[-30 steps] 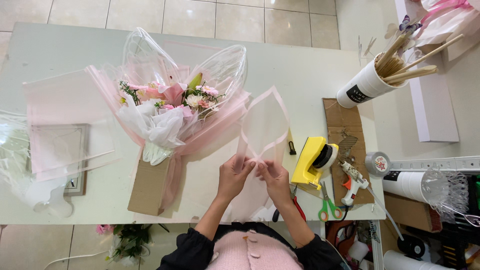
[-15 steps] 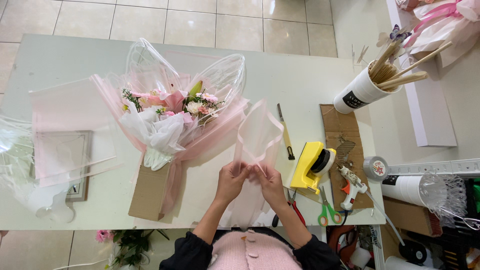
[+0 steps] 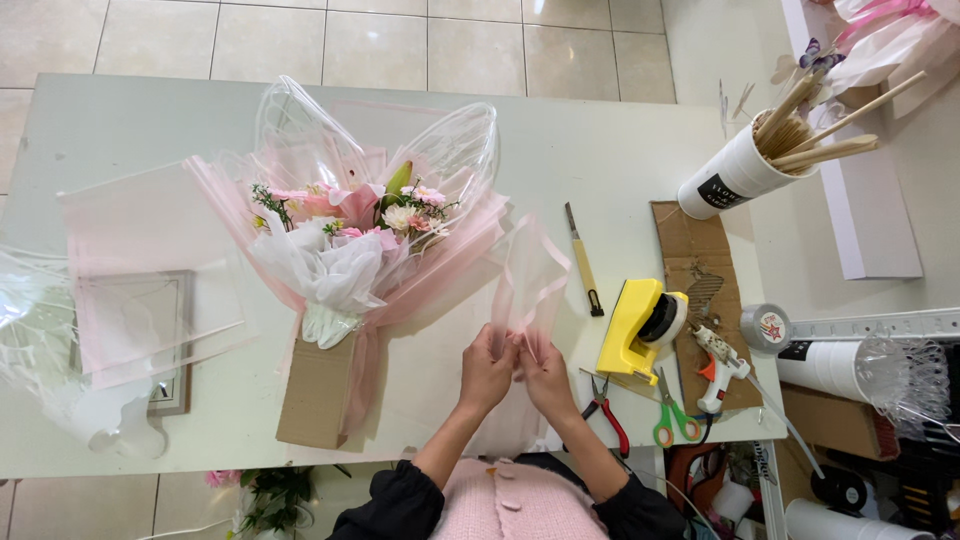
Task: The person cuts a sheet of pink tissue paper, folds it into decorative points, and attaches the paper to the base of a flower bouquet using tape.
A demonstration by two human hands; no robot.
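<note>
Seen from above, the left hand (image 3: 487,368) and right hand (image 3: 546,375) together pinch a sheer pink wrapping sheet (image 3: 530,275) near the white surface's (image 3: 600,130) front edge. A wrapped bouquet (image 3: 360,240) lies just left; a yellow tape dispenser (image 3: 640,325) sits right.

Single head-worn view, looking almost straight down from well above the white table (image 3: 600,130). Wearer's torso sits at 6 o'clock; tiled floor (image 3: 400,40) runs along 12 o'clock. Table nearly fills the frame. No second view.
</note>
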